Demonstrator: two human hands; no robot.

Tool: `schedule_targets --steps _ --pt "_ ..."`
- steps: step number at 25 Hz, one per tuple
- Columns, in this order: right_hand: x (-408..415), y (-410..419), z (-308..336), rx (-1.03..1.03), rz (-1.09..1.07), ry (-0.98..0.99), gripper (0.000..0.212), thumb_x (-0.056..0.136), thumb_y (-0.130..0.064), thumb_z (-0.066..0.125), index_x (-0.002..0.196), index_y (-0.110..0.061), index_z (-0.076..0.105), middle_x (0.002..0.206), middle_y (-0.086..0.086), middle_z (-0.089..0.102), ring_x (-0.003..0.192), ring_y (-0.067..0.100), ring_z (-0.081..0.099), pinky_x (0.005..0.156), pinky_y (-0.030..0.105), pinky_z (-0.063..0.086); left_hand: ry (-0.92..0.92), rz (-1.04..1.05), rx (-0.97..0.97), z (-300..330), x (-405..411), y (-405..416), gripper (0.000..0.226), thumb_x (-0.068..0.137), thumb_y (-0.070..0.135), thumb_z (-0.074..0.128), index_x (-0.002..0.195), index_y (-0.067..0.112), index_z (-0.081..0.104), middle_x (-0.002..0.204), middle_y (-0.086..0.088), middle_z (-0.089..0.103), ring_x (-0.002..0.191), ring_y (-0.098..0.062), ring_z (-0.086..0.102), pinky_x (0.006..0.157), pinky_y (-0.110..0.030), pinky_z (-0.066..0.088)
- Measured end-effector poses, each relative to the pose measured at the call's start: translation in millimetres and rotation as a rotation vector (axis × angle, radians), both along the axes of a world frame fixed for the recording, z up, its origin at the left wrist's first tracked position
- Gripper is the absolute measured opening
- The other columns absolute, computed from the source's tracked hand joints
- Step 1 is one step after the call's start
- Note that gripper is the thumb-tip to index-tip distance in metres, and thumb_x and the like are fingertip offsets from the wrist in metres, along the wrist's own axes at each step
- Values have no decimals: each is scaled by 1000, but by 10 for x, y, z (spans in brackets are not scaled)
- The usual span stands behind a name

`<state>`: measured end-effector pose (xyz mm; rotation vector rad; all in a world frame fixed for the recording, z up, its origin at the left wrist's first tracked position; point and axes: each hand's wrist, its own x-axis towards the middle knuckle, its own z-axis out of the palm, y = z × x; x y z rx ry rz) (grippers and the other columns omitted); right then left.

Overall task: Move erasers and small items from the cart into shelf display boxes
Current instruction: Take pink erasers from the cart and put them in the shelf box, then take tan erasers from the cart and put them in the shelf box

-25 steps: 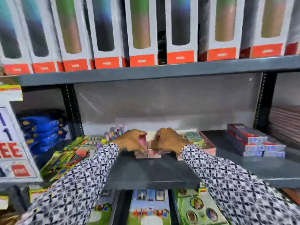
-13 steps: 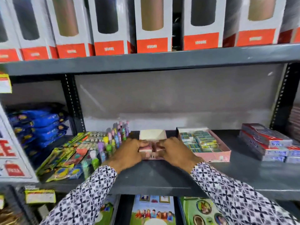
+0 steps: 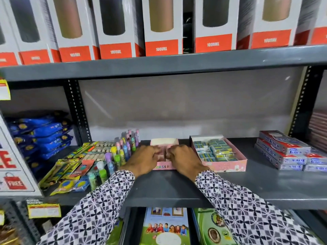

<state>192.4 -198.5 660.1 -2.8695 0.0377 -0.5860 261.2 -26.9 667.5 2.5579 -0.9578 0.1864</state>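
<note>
Reaching at frame centre, left hand (image 3: 145, 159) and right hand (image 3: 184, 159) curled over the pink box (image 3: 163, 167) on the shelf (image 3: 177, 188); whether they gripped erasers, cannot tell. Right: full box (image 3: 228, 164).

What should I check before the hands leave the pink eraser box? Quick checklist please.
1. Pink eraser box flat on the shelf: ok.
2. Box set back from the shelf's front edge: ok.
3. Left hand and right hand both in the box: ok; whether either holds an eraser: cannot tell.
4. Contents arranged neatly: cannot tell, hands cover them.
5. Not overlapping the neighbouring pink tray on the right: ok, side by side.
6. Marker rack on the left undisturbed, upright: ok.
</note>
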Motion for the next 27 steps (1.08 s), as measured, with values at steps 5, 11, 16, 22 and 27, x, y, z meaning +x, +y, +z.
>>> schedule_targets --steps 5,11,16,22,27 --pt "-877 180 -555 -57 -1 -208 77 103 -55 45 165 -19 16 174 7 6 160 32 -3 127 60 7 -354 15 -11 -505 -836 416 77 107 60 38 169 29 6 178 -2 -7 165 -26 -10 131 -44 2" --pt "-2113 187 -1851 39 164 -208 68 107 -38 48 164 -13 20 175 5 8 161 32 4 129 49 11 -193 36 -180 -2002 -2085 802 79 105 47 49 170 25 9 179 -2 -1 165 -28 -2 131 -42 9" --pt "-2738 21 -3627 212 92 282 71 101 -23 61 163 -14 27 173 3 16 160 25 13 124 41 31 229 40 122 -3810 -2518 862 80 104 44 54 169 20 15 178 -6 5 165 -23 -1 131 -44 20" --pt "-3312 185 -5703 386 -1 865 75 100 -29 57 164 -15 20 173 7 14 160 22 13 125 33 25 681 -130 494 -5817 -2879 716 90 100 46 63 168 15 14 178 -9 7 165 -25 9 131 -31 10" --pt "-3463 357 -6692 427 -48 943 73 89 -2 62 157 -12 38 160 10 44 144 30 45 114 36 44 679 -187 705 -6827 -3180 674 125 79 60 81 167 5 12 171 -20 24 158 -39 23 130 -45 23"
